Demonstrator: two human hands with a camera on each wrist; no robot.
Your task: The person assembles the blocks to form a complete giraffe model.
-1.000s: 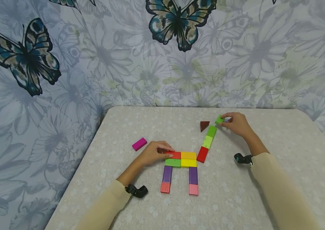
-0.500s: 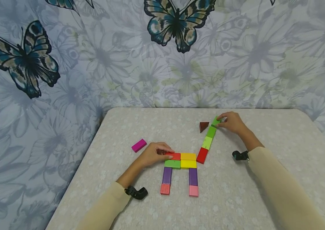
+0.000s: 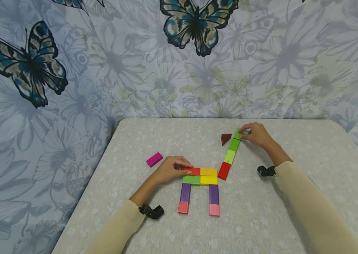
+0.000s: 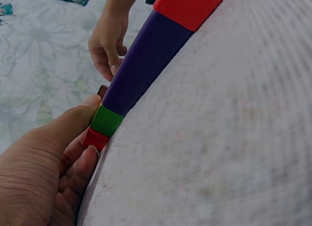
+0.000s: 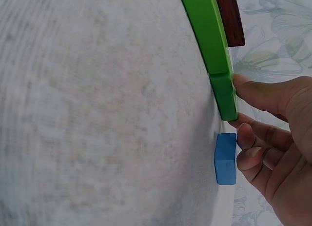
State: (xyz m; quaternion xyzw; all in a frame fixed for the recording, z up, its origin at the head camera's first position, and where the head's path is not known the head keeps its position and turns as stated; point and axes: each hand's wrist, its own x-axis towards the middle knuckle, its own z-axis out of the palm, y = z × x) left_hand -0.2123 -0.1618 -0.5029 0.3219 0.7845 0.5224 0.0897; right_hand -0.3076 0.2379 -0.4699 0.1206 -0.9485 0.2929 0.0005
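Observation:
My left hand [image 3: 171, 169] pinches a red block [image 3: 194, 171] at the left end of a flat figure of blocks; the left wrist view shows its thumb and fingers around it. Beneath lies a green block [image 3: 191, 180], beside two yellow blocks [image 3: 209, 180]. A slanted row rises from the figure's right end. At its top my right hand [image 3: 256, 134] pinches a green block [image 3: 237, 133], set end to end with another green block [image 3: 234, 144]. In the right wrist view, a blue block [image 5: 225, 158] is close by the right hand's lower fingers; whether they touch it is unclear.
A brown triangular block [image 3: 226, 138] lies left of the row's top. The magenta block [image 3: 154, 159] lies alone at left. Purple blocks [image 3: 214, 194] with pink ends extend toward the near side. A patterned wall [image 3: 198, 84] stands behind the table [image 3: 245, 218].
My right hand has brought the green block left and down, against the top of the slanted row, and it now lines up there. The left hand has stayed on the red block.

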